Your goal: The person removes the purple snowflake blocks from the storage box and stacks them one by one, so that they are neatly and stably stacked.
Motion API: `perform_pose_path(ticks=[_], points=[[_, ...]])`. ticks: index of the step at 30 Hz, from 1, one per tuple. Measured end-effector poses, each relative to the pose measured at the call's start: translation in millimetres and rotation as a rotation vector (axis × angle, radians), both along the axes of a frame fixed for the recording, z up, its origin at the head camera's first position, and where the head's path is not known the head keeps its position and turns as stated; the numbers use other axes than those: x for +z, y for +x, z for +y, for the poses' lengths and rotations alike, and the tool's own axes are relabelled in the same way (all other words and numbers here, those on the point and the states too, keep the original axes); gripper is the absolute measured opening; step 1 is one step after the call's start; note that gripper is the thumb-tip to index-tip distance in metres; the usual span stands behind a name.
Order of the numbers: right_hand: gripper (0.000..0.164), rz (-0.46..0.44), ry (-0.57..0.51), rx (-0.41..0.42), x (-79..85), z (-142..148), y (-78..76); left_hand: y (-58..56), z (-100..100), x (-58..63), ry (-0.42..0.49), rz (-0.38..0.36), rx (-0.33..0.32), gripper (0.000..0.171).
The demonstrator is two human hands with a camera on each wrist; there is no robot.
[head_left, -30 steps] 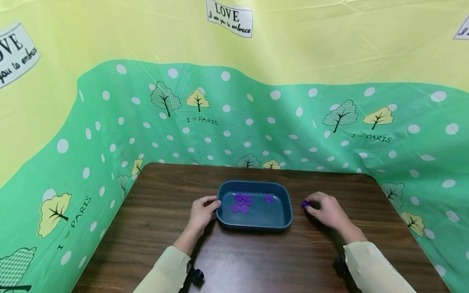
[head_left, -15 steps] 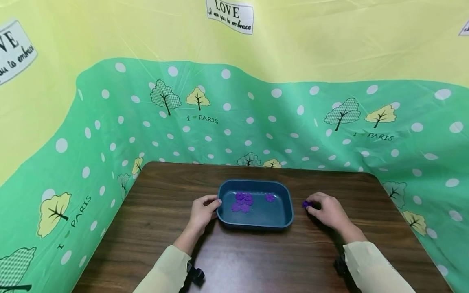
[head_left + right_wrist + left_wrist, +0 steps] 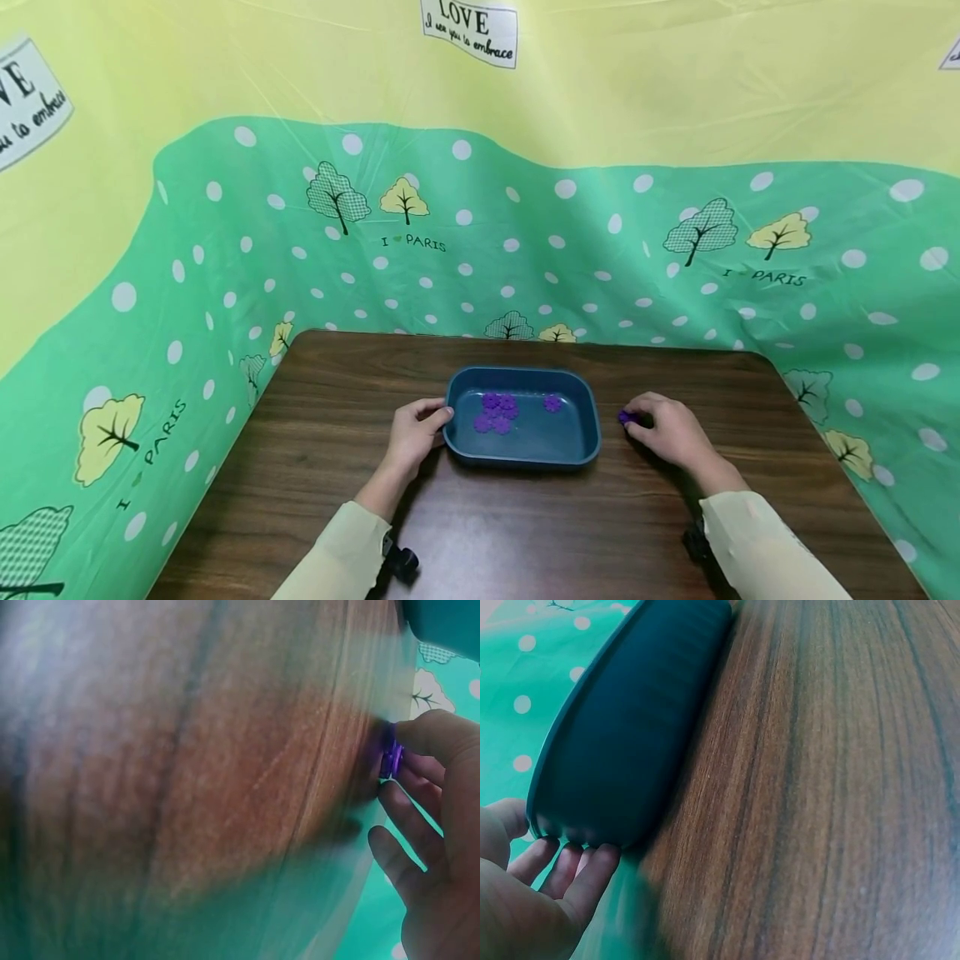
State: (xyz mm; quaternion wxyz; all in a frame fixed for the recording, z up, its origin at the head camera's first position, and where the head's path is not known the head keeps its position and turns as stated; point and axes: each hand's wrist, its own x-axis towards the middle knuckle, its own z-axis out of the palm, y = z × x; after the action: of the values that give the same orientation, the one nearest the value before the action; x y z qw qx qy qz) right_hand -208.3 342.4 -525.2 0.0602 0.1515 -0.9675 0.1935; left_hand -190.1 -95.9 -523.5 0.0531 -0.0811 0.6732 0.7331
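Note:
A dark blue rectangular tray (image 3: 522,462) stands on the table, with several purple flower-shaped pieces (image 3: 499,407) lying inside, mostly grouped on its left side. One single flower piece (image 3: 552,404) lies apart towards the tray's right. My left hand (image 3: 414,434) grips the tray's left end, thumb over the rim and fingertips against the outer wall, as the left wrist view shows. To the right of the tray, my right hand (image 3: 670,427) pinches a purple piece (image 3: 391,759) between thumb and fingers, at the tabletop. Fingers partly cover that piece, so its full shape is hidden.
The brown wood-grain table (image 3: 300,467) reaches back to a green and yellow printed cloth (image 3: 420,287) that hangs behind and along the sides. A dark wrist camera (image 3: 403,567) shows below the left sleeve.
Both hands keep almost the same places and hold the same things. The head view has shifted very slightly.

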Motion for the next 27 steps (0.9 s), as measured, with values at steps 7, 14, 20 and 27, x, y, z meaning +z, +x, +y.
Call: perform_pose_path(ticks=[7, 14, 20, 27], points=[[0.023, -0.004, 0.006, 0.003, 1.5, -1.1, 0.1, 0.0, -0.2, -1.3, -0.001, 0.006, 0.001, 0.035], [0.023, -0.009, 0.0, -0.003, 2.6, -2.2, 2.1, 1.1, -0.2, -0.5, -0.001, 0.014, 0.0, 0.035], [0.023, -0.019, -0.002, -0.015, 2.2, -1.8, 2.0, -0.5, 0.4, -2.7, 0.002, 0.013, 0.002, 0.035], [0.022, -0.04, -0.033, -0.016, 6.4, -1.2, 0.9, 0.6, 0.0, 0.4, 0.006, 0.022, 0.0, 0.036]])
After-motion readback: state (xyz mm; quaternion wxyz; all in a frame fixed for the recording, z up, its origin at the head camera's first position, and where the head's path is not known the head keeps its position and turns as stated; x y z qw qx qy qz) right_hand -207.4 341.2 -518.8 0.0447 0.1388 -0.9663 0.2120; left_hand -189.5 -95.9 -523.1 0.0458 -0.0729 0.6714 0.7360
